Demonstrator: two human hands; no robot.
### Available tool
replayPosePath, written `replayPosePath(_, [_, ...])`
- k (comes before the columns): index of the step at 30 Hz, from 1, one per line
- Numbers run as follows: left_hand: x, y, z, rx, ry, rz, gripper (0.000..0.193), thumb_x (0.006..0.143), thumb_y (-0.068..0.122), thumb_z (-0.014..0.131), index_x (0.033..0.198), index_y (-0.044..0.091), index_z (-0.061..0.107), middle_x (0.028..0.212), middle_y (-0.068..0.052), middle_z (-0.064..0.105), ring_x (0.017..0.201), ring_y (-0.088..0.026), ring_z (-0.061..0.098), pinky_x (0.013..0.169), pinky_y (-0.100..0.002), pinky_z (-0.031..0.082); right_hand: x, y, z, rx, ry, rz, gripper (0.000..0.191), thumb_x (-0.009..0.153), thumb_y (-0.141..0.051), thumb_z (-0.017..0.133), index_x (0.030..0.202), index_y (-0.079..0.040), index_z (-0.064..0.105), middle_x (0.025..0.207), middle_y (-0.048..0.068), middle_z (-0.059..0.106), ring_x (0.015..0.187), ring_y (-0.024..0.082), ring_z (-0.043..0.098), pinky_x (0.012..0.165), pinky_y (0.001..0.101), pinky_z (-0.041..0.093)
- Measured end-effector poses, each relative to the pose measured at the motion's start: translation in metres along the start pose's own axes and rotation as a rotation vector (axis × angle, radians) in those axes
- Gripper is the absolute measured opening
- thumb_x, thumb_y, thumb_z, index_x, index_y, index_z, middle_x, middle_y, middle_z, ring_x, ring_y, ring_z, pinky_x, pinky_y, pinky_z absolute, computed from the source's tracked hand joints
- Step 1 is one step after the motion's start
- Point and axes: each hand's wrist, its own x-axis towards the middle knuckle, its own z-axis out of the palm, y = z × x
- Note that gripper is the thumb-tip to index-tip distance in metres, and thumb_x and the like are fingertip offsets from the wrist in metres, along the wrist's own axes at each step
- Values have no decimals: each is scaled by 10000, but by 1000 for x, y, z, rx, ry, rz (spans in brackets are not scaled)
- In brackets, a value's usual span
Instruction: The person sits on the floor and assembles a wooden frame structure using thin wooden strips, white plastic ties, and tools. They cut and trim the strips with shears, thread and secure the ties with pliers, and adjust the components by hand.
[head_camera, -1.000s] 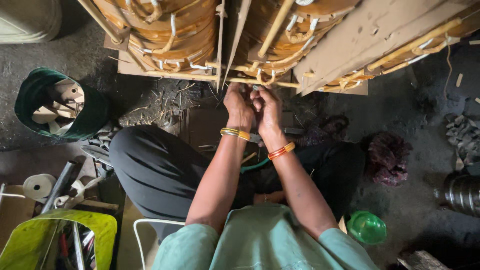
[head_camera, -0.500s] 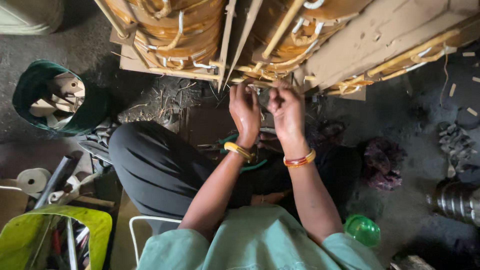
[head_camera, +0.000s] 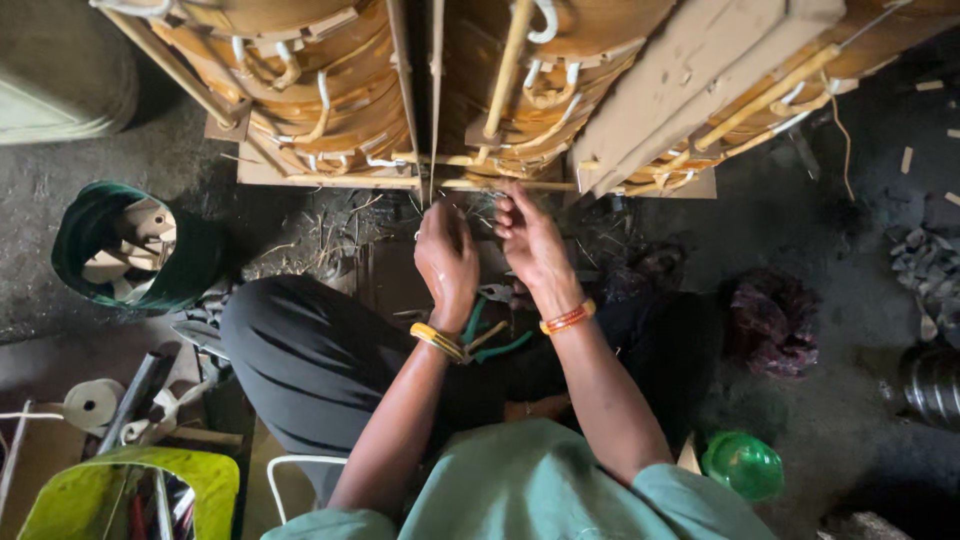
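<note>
Both hands are raised side by side at the lower edge of the wound coil assembly (head_camera: 480, 110): left hand (head_camera: 447, 255) curled, right hand (head_camera: 530, 235) fingers bent; whether either pinches anything cannot be told. Far left of them, a green bucket (head_camera: 95, 215) holds wooden offcuts (head_camera: 135, 240)

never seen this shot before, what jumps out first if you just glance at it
Both hands, the left hand and right hand, meet at the lower edge of big stacked tan coil windings tied with white tape, filling the top. Green-handled pliers lie on the lap below the wrists. A green bucket of scraps stands far left, a green bowl lower right.
</note>
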Motion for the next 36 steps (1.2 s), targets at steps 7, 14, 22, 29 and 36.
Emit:
replayPosePath(7, [6,30,-4,126,-95,234,293,921,23,621,1207,45,680,1157,-143,637,1043,-357,613,872,-442,515,6,6,7,-90,162,-126,269,1005,-158,697,1243,-36,662,1146,60,692,1015,190,649,880,331,555])
replayPosePath(14, [37,27,0,327,-128,846,490,796,101,629,1272,-14,640,1293,-154,637,1193,-322,600,1032,-422,475,1,21,20,-1,237,-288,313,937,-26,611,1244,-37,667,1210,40,685,1031,142,678,899,279,562])
replayPosePath(22, [51,6,5,255,-265,897,350,842,115,662,1179,22,667,1194,-124,641,1198,-307,609,1016,-414,516,4,18,7,163,223,-316,229,1000,9,619,1227,16,649,1197,87,697,1074,175,667,960,284,553])
replayPosePath(29, [49,-20,11,433,-322,935,428,838,124,663,1255,34,694,1233,-86,634,1217,-273,583,993,-421,498,-23,-1,-10,238,277,-252,100,992,-166,596,973,-75,634,964,61,694,968,192,689,944,365,514])
replayPosePath(36, [29,-29,33,646,-179,903,476,873,139,646,1332,14,655,1419,-72,565,1302,-317,529,1031,-550,436,-50,-25,-30,141,-39,7,147,1044,-215,608,1077,-77,647,708,-63,474,631,68,454,755,284,458])
